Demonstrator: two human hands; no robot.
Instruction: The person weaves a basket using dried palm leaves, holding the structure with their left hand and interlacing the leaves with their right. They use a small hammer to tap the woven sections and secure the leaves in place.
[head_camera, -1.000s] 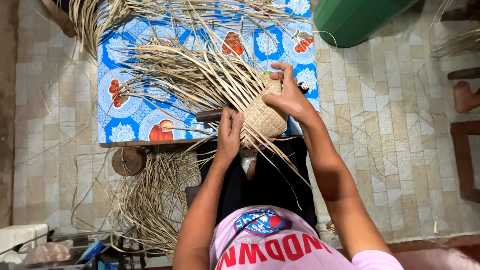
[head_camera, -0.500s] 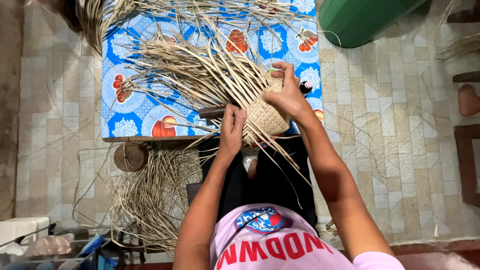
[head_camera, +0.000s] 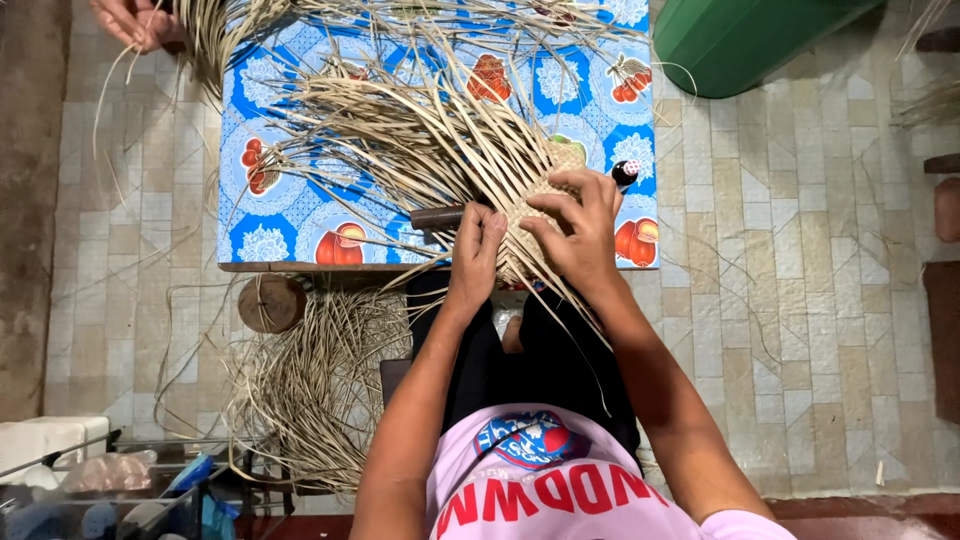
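Two hands of the person are seen at the near edge of the table (head_camera: 300, 225): the left hand (head_camera: 475, 255) and the right hand (head_camera: 580, 225). A third hand (head_camera: 135, 20), belonging to someone else, is seen past the table's far left corner. One woven piece (head_camera: 535, 215) is counted under the two hands, and one dark handle (head_camera: 440, 216) just beside it. The loose straw strips (head_camera: 400, 130) are too many to be counted. One green container (head_camera: 740, 40) and one round wooden block (head_camera: 270, 303) are seen on the floor.
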